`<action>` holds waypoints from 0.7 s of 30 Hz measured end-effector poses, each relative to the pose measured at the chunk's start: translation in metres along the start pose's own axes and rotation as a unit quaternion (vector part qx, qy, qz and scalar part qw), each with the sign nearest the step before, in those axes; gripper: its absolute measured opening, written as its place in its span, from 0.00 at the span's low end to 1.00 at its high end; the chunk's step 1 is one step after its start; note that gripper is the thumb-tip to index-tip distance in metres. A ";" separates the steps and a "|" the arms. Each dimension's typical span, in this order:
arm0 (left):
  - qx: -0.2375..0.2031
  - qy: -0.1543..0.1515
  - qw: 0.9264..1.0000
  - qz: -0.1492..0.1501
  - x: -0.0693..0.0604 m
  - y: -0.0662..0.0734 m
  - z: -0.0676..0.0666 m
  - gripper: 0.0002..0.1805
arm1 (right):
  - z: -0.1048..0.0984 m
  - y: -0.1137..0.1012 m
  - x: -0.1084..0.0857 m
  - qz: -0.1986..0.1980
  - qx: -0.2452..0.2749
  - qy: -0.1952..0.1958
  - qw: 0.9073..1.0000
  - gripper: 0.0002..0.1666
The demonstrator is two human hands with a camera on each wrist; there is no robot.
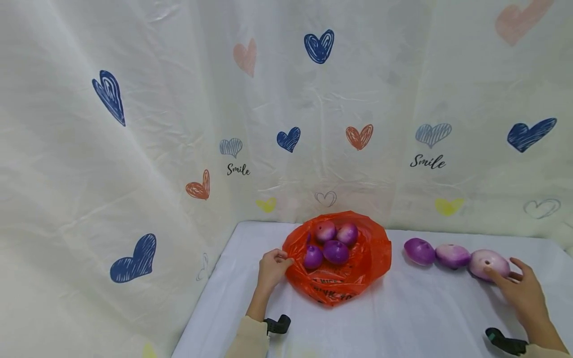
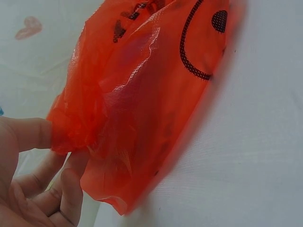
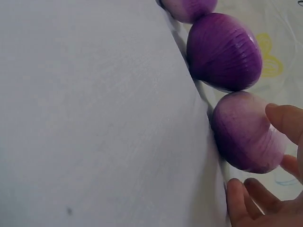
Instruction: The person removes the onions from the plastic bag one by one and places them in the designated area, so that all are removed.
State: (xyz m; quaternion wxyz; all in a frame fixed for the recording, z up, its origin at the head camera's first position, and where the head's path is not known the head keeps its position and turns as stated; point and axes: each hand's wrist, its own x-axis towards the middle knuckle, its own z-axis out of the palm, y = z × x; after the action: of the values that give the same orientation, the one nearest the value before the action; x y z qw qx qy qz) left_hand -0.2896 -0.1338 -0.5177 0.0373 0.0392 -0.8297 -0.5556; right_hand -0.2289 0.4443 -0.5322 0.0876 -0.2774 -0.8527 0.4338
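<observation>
My left hand [image 1: 271, 271] pinches the left rim of an orange-red plastic bag [image 1: 378, 251] between thumb and fingers. Several purple onions [image 1: 335, 252] lie in the bag's open mouth. At right, a dark purple onion [image 1: 420, 251], a paler onion [image 1: 452, 256] and a pinkish onion [image 1: 490, 263] form a row on the table. My right hand [image 1: 524, 293] holds the pinkish onion's right end, thumb in front and a finger behind. In the right wrist view, two other fingers [image 3: 236, 201] stand apart from this onion [image 3: 248, 132].
A white cloth covers the table [image 1: 416, 318]. Close behind it and at the left hangs a pale curtain [image 1: 335, 99] printed with hearts and "Smile". A dark strap device [image 1: 279, 324] sits on the left wrist, another device [image 1: 506, 342] on the right.
</observation>
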 end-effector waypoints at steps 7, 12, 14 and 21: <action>-0.001 0.001 1.000 -0.006 0.000 0.001 0.001 0.08 | -0.004 -0.024 -0.024 0.030 0.026 0.070 0.997 0.51; -0.002 0.003 1.000 -0.004 0.000 0.001 0.001 0.08 | -0.002 -0.065 -0.045 -0.005 0.042 0.098 0.994 0.50; -0.002 0.004 1.000 -0.003 0.000 0.001 0.001 0.09 | 0.001 -0.084 -0.058 -0.034 0.053 0.092 0.994 0.50; -0.003 0.007 1.000 -0.007 0.000 0.001 0.001 0.08 | 0.034 -0.136 -0.097 -0.202 0.061 0.035 0.977 0.45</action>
State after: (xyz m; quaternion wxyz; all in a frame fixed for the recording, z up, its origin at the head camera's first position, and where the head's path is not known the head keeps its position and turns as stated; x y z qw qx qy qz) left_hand -0.2897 -0.1319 -0.5169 0.0394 0.0487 -0.8276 -0.5578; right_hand -0.2155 0.3038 -0.4368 0.2199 -0.1084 -0.8597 0.4481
